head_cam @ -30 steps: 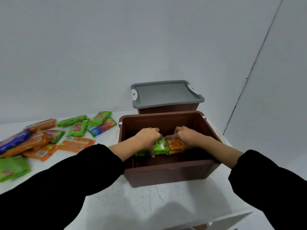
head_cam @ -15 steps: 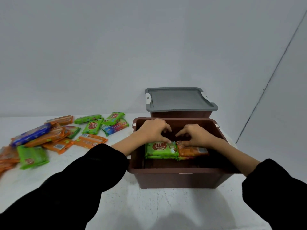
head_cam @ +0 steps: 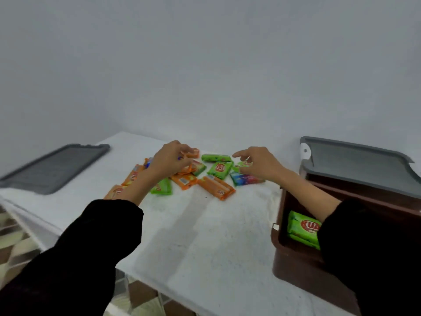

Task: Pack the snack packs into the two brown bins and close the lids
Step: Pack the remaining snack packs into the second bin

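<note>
Head view; white table [head_cam: 200, 242] bearing all items. Snack packs [head_cam: 198, 176], orange, green and one blue, lying scattered at 12 o'clock on the table; left hand [head_cam: 169, 160] hovering over their left part, fingers curling around an orange pack [head_cam: 193, 153], though the blur is hiding whether it is actually gripping; right hand [head_cam: 259, 164] reaching over the green packs, fingers spread, grasping nothing. Open brown bin [head_cam: 296, 258] sitting at 3 o'clock, holding a green pack [head_cam: 300, 229]; second brown bin [head_cam: 355, 190] standing just behind it, wearing a grey lid [head_cam: 355, 163]. Loose grey lid [head_cam: 57, 166] lying flat at 10 o'clock. Black sleeves [head_cam: 86, 247] covering both forearms.
</note>
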`<state>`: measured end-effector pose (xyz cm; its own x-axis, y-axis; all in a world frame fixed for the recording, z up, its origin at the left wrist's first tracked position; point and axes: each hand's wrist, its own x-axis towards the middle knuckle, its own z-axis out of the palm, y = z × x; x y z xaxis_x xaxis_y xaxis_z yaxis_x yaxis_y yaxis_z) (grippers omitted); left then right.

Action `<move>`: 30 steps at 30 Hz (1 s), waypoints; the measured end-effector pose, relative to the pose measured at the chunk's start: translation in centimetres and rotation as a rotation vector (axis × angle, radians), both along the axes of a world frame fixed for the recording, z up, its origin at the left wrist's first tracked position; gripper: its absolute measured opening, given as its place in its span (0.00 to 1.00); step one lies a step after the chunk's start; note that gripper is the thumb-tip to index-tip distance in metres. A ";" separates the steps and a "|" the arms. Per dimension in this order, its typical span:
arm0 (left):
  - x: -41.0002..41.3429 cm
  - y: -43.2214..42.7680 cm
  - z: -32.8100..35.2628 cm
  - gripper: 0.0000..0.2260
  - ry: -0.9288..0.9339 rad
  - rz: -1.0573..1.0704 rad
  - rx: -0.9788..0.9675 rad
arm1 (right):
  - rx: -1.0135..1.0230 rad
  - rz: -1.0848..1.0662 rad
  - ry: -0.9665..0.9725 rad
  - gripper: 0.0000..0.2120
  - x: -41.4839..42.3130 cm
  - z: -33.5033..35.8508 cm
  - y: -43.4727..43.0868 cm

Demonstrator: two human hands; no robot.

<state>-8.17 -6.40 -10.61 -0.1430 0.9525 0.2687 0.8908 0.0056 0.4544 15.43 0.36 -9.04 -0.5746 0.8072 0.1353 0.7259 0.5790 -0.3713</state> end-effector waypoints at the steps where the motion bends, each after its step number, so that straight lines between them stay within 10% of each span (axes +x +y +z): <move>1: -1.8 -0.9 -0.7 0.13 -0.002 0.056 -0.026 | -0.016 0.026 -0.017 0.22 -1.8 -0.5 0.1; 13: -12.0 -7.5 -10.2 0.33 -0.132 0.533 -0.415 | -0.095 0.213 -0.725 0.34 -10.5 -9.6 3.5; 30: -11.2 -9.0 -10.4 0.23 -0.034 0.660 -0.295 | -0.203 0.020 -0.562 0.39 -9.5 -8.6 3.2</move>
<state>-19.34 -15.45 -20.99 -0.7169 0.6972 -0.0011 0.6450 0.6639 0.3783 5.94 3.55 -17.63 -0.5286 0.7736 -0.3494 0.8329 0.5521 -0.0377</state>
